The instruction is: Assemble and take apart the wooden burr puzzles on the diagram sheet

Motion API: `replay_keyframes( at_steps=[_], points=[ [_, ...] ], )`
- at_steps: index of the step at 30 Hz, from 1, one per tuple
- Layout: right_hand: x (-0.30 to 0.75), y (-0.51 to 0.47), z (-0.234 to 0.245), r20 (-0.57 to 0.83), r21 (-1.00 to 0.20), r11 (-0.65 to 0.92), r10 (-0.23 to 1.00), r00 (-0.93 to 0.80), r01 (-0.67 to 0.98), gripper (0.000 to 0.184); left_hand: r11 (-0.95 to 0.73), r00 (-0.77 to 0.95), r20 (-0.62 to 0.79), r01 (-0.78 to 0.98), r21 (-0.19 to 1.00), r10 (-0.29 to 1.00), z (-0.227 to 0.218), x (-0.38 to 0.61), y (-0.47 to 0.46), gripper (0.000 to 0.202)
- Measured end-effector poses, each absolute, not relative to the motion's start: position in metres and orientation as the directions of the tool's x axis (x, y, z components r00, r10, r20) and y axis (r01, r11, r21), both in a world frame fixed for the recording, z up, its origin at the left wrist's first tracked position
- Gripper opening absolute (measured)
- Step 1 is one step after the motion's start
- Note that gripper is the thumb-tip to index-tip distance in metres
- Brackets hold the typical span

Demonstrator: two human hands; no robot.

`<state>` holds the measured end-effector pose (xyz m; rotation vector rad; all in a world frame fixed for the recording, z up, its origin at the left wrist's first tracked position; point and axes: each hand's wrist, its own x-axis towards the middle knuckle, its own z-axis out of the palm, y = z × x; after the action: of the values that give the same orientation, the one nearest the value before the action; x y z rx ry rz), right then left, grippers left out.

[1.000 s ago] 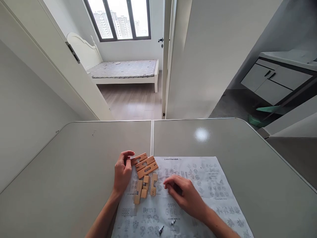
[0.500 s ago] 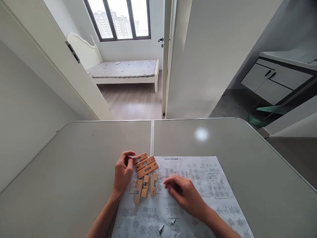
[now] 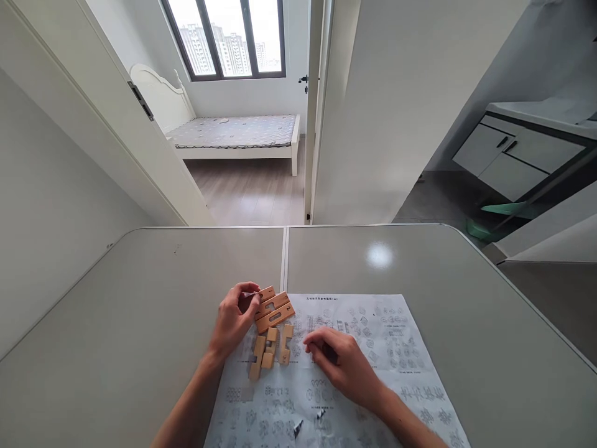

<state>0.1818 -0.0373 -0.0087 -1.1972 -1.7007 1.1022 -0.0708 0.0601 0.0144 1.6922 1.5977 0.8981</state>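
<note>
My left hand has its thumb and fingers closed around the left end of the topmost numbered wooden puzzle piece. Side by side below that piece lie two more slotted puzzle pieces, a middle one and a lower one, the lower marked 2. Nearer to me are three notched puzzle pieces: a left one, a middle one and a right one. To their right my right hand rests over the printed sheet, fingers curled together, nothing visible in them.
Small puzzle drawings cover the sheet, and it has two small torn spots near its lower middle. Beneath it is a grey table with a seam down its middle. Beyond the table's far edge, a doorway shows a bed.
My left hand has moved right and over the ends of the slotted pieces, its fingertips now on the topmost one. My right hand stays in about the same place. The view has shifted slightly.
</note>
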Motion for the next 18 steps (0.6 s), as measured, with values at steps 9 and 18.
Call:
replay_keyframes(
  at_steps=[9, 18],
  points=[
    [0.182, -0.036, -0.008, 0.137, -0.937, 0.215, 0.952, -0.275, 0.277, 0.018, -0.252, 0.264, 0.066, 0.772, 0.584, 0.962, 0.027, -0.078, 0.067, 0.05],
    [0.183, -0.036, -0.006, 0.138, -0.938, 0.211, 0.955, -0.264, 0.274, 0.02, -0.323, 0.359, 0.016, 0.82, 0.473, 0.933, 0.036, -0.068, 0.077, 0.058]
  ],
)
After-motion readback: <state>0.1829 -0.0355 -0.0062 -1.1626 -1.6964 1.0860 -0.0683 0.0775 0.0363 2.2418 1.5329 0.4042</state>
